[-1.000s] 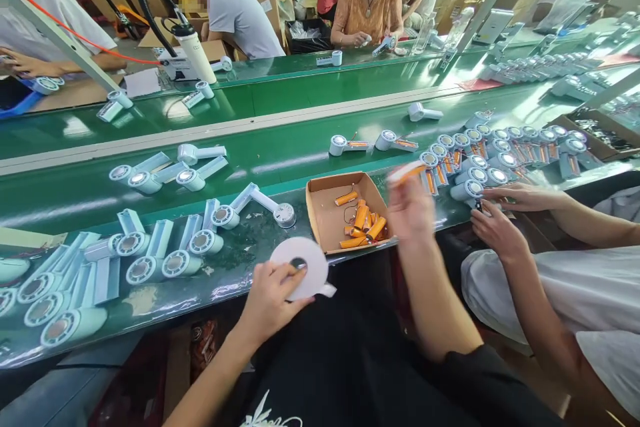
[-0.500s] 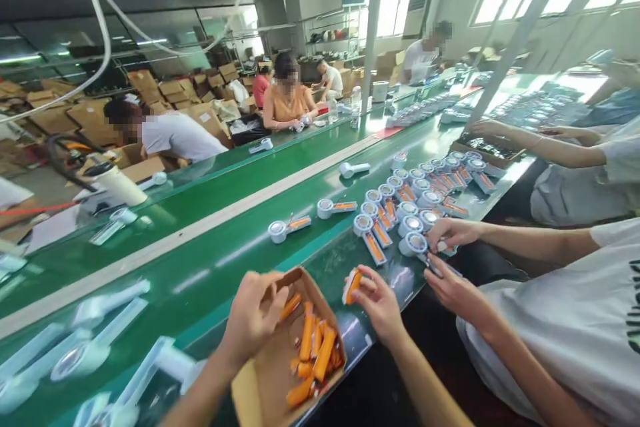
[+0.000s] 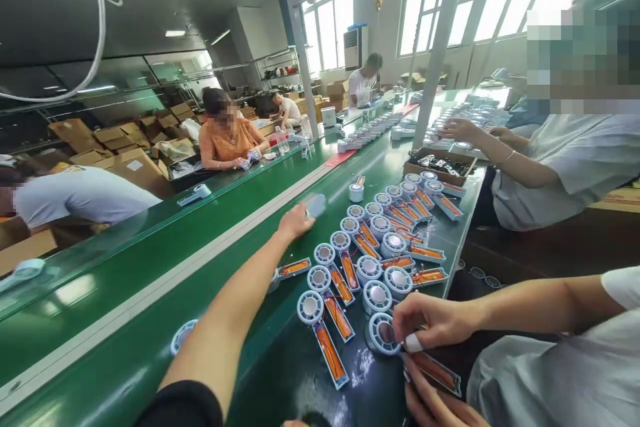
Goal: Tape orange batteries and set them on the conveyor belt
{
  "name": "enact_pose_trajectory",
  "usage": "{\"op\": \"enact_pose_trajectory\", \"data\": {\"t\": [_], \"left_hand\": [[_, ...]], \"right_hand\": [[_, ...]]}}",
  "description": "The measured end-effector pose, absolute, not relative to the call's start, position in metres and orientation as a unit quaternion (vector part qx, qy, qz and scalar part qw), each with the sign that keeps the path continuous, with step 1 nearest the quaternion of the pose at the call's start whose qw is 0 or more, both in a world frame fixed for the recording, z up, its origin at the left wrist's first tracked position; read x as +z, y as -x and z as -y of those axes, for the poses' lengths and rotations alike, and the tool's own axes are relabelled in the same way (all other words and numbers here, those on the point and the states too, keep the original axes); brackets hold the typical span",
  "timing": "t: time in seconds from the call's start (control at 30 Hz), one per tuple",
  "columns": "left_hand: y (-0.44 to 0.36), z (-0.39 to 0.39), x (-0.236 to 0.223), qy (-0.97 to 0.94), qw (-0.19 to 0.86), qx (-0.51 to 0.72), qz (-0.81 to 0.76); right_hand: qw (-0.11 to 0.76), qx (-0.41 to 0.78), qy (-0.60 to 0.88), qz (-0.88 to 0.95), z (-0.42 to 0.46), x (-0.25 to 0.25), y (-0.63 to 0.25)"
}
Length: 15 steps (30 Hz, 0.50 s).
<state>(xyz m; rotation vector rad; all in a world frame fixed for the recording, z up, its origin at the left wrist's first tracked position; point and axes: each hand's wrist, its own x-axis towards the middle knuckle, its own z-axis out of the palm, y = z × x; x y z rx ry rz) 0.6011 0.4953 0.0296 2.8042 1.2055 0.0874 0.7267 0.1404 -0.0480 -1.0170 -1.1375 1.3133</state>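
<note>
1. Head view, centre of the frame: the person's left hand (image 3: 294,221) is stretched out over the green counter (image 3: 235,200), its fingers closed on a pale-blue piece (image 3: 316,205). That piece is blurred, so its exact shape cannot be told. It is above the middle of the frame, to the left of the densest group of fans.
2. Lower left: the bare forearm (image 3: 235,320) runs up from a black sleeve (image 3: 180,405). A fan with an orange cell (image 3: 295,267) is partly hidden behind it on the right, and a round fan head (image 3: 184,335) shows at its left edge.
3. Bottom edge: what may be the right hand (image 3: 294,423) shows only as a sliver of skin; how its fingers stand cannot be told.
4. Centre right: pale-blue fans (image 3: 369,268) lie in close, slanting rows, many with orange cells in open handles. One fan (image 3: 357,191) stands slightly apart above them.
5. Lower right: a co-worker's hand (image 3: 435,320) touches the nearest fan head (image 3: 385,333).
6. Upper right: a cardboard box (image 3: 453,180) of dark parts sits near another co-worker (image 3: 540,167).
7. Upper left: a person in orange (image 3: 230,140) sits across the counter.
</note>
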Motion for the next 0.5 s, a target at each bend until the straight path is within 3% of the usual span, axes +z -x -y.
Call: {"op": "enact_pose_trajectory", "data": {"t": [0.03,0.1,0.27,0.37,0.5], "left_hand": [[-0.584,-0.487,0.031,-0.925,0.038,0.019,-0.379],[-0.528,-0.471,0.045,-0.932,0.025,0.002,-0.360],[-0.307,-0.401,0.101,-0.911,0.024,-0.060,-0.408],[-0.195,-0.325,0.105,-0.883,0.021,-0.054,-0.466],[-0.131,-0.246,0.085,-0.855,0.009,0.014,-0.518]], "right_hand": [[0.572,0.532,0.423,0.459,-0.143,-0.053,-0.702],[0.750,0.438,0.412,0.275,-0.147,-0.065,-0.617],[0.711,0.524,0.390,0.261,-0.122,-0.083,-0.438],[0.696,0.535,0.395,0.272,-0.118,-0.083,-0.436],[0.689,0.521,0.403,0.303,-0.121,-0.073,-0.459]]}}
